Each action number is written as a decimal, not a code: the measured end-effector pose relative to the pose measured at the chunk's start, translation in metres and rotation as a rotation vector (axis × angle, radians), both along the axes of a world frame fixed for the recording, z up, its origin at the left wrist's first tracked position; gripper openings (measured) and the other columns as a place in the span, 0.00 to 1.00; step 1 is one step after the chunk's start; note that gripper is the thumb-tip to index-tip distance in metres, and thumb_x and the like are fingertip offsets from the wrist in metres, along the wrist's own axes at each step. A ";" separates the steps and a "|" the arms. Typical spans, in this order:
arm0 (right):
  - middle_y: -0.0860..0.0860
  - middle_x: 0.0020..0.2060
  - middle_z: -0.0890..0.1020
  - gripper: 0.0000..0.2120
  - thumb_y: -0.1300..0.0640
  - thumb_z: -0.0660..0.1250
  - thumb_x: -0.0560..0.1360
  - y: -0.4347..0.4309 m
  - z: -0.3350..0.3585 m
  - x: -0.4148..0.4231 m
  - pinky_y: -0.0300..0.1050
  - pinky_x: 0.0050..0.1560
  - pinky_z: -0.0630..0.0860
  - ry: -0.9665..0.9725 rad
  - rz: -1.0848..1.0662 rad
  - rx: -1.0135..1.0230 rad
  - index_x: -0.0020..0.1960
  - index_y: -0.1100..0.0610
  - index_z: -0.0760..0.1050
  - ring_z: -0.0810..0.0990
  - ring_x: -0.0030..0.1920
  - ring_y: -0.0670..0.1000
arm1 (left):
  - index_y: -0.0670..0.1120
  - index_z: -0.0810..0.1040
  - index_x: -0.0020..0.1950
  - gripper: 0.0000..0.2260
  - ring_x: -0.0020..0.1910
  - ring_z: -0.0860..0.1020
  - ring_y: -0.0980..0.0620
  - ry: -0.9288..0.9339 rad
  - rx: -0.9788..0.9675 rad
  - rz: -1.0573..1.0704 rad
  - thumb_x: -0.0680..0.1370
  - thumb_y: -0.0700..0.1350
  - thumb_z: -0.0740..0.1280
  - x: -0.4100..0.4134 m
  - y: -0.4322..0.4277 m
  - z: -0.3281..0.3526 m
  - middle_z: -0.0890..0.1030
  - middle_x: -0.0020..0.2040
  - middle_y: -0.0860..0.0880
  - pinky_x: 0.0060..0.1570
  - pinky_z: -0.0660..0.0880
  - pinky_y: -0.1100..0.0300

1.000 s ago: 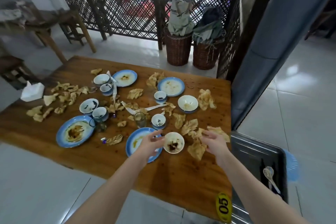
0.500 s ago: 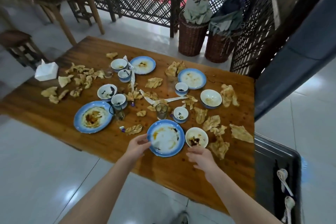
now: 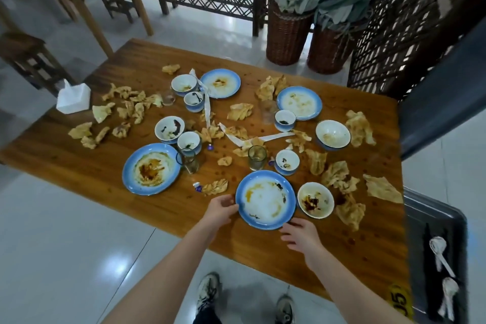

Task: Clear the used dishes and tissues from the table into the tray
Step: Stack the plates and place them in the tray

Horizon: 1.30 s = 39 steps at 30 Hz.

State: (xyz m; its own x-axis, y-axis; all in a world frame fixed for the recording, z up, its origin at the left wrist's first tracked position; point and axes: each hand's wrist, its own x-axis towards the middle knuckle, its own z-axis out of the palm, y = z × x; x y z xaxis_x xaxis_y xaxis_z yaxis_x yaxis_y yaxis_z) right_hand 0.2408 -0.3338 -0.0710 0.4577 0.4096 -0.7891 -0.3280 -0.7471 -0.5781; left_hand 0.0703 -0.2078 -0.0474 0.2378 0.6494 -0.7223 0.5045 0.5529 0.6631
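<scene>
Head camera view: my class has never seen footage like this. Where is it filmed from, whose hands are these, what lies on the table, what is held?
No machine here: a person wears the camera on their head, so you look down along their arms. The wooden table holds used plates, bowls, glasses and crumpled tissues. The left hand grips the rim of the nearest plate; the right hand is open beside its near edge, holding nothing. The dark tray at the right holds two white spoons.
</scene>
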 end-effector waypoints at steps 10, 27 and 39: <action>0.55 0.42 0.80 0.10 0.62 0.66 0.77 0.017 -0.013 -0.043 0.42 0.33 0.73 -0.125 -0.354 -0.062 0.56 0.59 0.69 0.80 0.36 0.50 | 0.43 0.67 0.71 0.22 0.61 0.74 0.48 -0.042 -0.111 -0.223 0.78 0.40 0.67 -0.012 0.039 -0.009 0.73 0.66 0.45 0.61 0.72 0.54; 0.50 0.38 0.79 0.07 0.65 0.66 0.76 0.048 0.020 -0.144 0.37 0.28 0.73 -0.225 -0.284 0.095 0.53 0.61 0.72 0.80 0.34 0.47 | 0.42 0.75 0.66 0.18 0.56 0.77 0.50 -0.148 -0.094 -0.135 0.76 0.37 0.68 -0.136 0.066 0.026 0.80 0.58 0.46 0.53 0.72 0.57; 0.50 0.37 0.79 0.05 0.67 0.65 0.76 0.149 0.015 -0.261 0.36 0.30 0.78 -0.160 -0.139 0.149 0.51 0.61 0.72 0.80 0.32 0.46 | 0.40 0.78 0.60 0.12 0.40 0.77 0.52 -0.048 -0.031 0.054 0.77 0.36 0.67 -0.270 0.141 0.026 0.80 0.46 0.43 0.40 0.69 0.62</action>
State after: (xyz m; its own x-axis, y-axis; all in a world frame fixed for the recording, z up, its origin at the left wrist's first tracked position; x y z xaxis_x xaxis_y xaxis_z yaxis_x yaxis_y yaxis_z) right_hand -0.0205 -0.1852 -0.0557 0.6321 0.4406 -0.6375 -0.3165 -0.6041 -0.7314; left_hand -0.1996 -0.0668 -0.0214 0.2379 0.6400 -0.7306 0.4415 0.5988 0.6682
